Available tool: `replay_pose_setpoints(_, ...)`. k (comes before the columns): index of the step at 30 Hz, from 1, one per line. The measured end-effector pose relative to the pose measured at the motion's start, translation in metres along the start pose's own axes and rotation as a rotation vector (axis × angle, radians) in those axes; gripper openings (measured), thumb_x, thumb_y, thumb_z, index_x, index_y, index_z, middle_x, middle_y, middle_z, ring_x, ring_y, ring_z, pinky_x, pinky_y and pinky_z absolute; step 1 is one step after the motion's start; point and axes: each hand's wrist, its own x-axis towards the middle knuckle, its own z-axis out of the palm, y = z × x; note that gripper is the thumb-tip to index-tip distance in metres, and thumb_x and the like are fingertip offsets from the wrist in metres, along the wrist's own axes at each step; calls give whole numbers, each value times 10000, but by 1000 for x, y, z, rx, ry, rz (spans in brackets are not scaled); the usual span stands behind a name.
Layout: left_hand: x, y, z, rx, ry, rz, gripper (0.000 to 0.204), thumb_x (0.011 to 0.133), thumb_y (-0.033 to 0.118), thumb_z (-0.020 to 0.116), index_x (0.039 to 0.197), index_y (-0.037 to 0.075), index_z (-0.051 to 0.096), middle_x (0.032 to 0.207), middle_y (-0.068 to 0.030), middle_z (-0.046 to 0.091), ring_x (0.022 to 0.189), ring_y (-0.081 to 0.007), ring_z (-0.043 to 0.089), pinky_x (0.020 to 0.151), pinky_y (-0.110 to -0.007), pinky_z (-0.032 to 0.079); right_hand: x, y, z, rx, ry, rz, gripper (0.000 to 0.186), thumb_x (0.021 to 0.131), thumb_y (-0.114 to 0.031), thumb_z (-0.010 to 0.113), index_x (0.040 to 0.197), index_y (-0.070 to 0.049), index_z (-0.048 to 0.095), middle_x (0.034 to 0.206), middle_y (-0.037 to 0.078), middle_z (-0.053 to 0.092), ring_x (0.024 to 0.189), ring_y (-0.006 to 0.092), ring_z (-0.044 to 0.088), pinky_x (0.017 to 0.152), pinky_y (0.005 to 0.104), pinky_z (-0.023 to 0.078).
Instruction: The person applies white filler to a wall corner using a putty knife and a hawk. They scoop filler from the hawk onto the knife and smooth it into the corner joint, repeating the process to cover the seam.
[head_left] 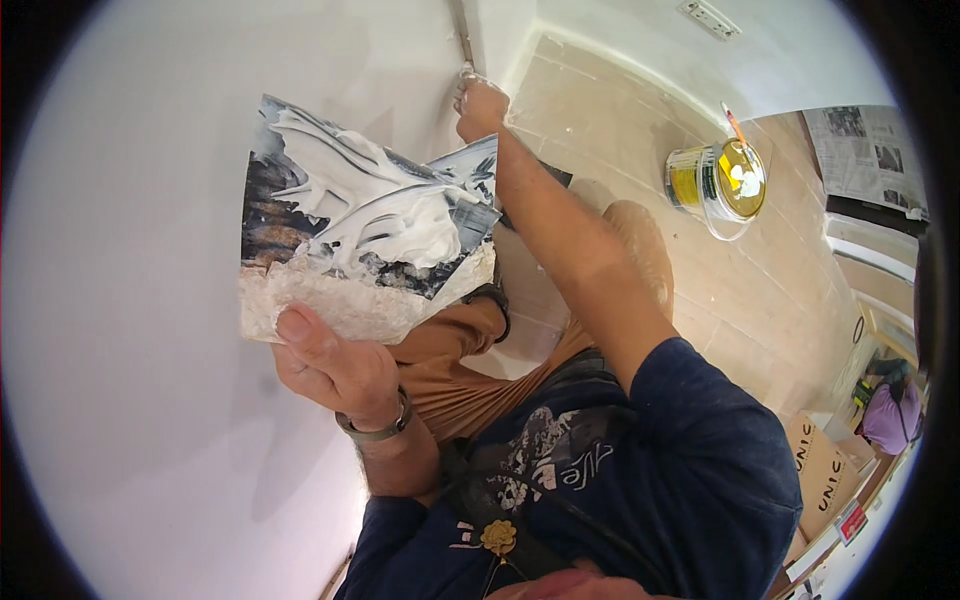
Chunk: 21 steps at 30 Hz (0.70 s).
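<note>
My left hand (340, 370) is closed on the lower edge of a stiff, dark-patterned sheet (262, 195), thumb on top. Thick white filler paste (385, 215) lies smeared over the sheet, and its near edge is pale and crusted. Stretched far ahead, my right hand (482, 108) is at the wall, beside a narrow greyish strip (461, 28) near the corner. Its fingers are curled and flecked with white; whatever they hold is too small to make out. The white wall (130, 300) fills the left side.
A yellow-and-white bucket (690, 185) stands on the tiled floor (610, 110) to the right, an orange-handled brush (733, 122) by its rim. Newspaper (865, 155) lies farther right. Cardboard boxes (820, 475) and a person in purple (890, 415) are at lower right. The wall has a socket plate (712, 18).
</note>
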Motion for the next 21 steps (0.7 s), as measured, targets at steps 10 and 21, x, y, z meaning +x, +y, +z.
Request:
replay_pose_setpoints(10,-8,-19,-26,325,-44,125,361,952,212,376,752,-63,497,710,-78,526,622,-120,452,525,-240,373,-53,-26,-16,-654,-177,-291,195,892,-164,446,781,-62,569,676,17,568,524,130,540,456,259,416)
replay_pose_setpoints(21,-9,-19,-24,155,-61,43,377,942,245,395,934,-105,534,857,-134,588,722,-155,543,602,-253,448,-39,-10,-7,-1643,-244,-416,173,791,-137,569,945,-155,647,915,18,668,866,189,645,673,320,482)
